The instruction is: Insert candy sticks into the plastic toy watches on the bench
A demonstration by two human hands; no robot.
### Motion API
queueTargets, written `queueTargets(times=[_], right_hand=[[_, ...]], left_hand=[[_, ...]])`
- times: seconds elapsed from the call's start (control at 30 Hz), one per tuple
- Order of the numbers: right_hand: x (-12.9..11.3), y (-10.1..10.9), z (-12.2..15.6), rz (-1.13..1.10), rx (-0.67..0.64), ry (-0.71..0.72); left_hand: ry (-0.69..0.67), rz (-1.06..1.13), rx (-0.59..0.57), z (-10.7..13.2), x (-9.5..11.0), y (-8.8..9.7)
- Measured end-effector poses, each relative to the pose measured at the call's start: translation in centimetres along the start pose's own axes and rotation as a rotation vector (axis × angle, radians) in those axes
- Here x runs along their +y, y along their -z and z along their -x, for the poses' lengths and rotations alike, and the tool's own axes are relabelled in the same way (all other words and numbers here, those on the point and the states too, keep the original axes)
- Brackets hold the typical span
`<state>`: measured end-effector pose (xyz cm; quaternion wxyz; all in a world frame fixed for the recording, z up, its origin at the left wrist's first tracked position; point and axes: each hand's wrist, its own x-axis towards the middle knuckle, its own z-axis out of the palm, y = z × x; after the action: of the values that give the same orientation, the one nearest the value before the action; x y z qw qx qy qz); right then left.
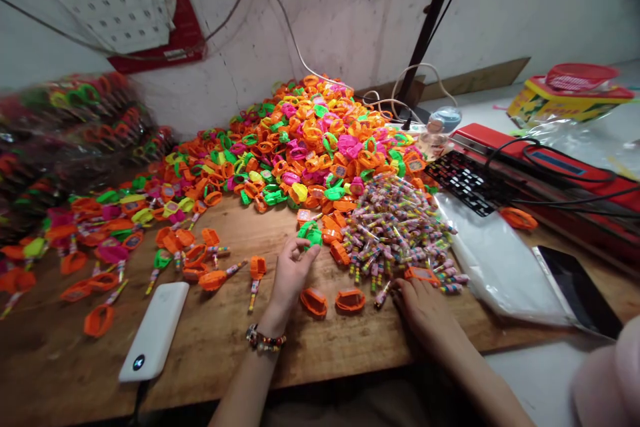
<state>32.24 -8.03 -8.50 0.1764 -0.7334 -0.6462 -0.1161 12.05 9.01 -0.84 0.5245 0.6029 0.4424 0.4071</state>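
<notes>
Toy watch point(312, 233), green, sits pinched in the left hand point(291, 273) just below frame centre; lower right, one patterned stick point(383, 295) slants up-right beside the nearer right hand point(424, 307), whose grip I cannot tell.

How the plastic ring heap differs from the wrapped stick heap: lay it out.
The ring heap is larger and spreads wider; the stick heap is more compact. The ring heap holds chunky loops, mostly orange; the stick heap holds slim, straight pieces, mainly pale with striped ends. Both lie on the wooden table.
</notes>
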Motion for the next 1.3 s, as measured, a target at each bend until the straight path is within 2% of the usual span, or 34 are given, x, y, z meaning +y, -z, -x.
queueTargets(times=[0.13,0.27,0.33,0.4,0.5,0.67,0.8,0.97,1.03,1.13,1.2,1.3], right_hand=[[-1.2,2.4,-2.0,-0.413,0.055,-0.125],[-4.1,5.3,-5.8,-0.917,0.116,-0.221],[-5.4,5.7,-7.6,-1.114,0.119,-0.258],[-6.4,5.4,-8.9,-1.182,0.124,-0.27],[-7.0,4.8,-9.8,-1.103,0.161,-0.241],[-7.3,4.2,-9.8,-0.89,0.242,-0.132],[-7.6,3.9,-9.5,-0.6,0.325,-0.012],[-7.6,4.1,-9.0,-0.211,0.207,0.123],[-7.6,4.3,-9.0,-0.201,0.225,0.128],[-7.4,4.4,-9.1,-0.372,0.309,0.099],[-7.4,4.5,-9.1,-0.467,0.316,0.064],[-7.6,4.5,-9.0,-0.404,0.297,0.022]], left_hand=[[-0.018,-0.045,-0.018,0.1,-0.9,-0.4],[-0.115,-0.169,-0.081,0.6,-0.5,-0.6],[-0.181,-0.239,-0.126,0.8,0.0,-0.6],[-0.223,-0.266,-0.167,1.0,0.5,-0.6],[-0.302,-0.29,-0.192,1.3,1.1,-0.6],[-0.438,-0.384,-0.202,1.8,1.7,-0.7],[-0.473,-0.416,-0.233,2.0,2.3,-0.6],[-0.419,-0.412,-0.198,2.0,3.0,-0.4],[-0.37,-0.418,-0.188,2.0,3.2,-0.4],[-0.32,-0.438,-0.185,2.0,3.4,-0.6],[-0.315,-0.443,-0.183,2.1,3.6,-0.8],[-0.322,-0.439,-0.172,2.2,3.7,-0.9]])
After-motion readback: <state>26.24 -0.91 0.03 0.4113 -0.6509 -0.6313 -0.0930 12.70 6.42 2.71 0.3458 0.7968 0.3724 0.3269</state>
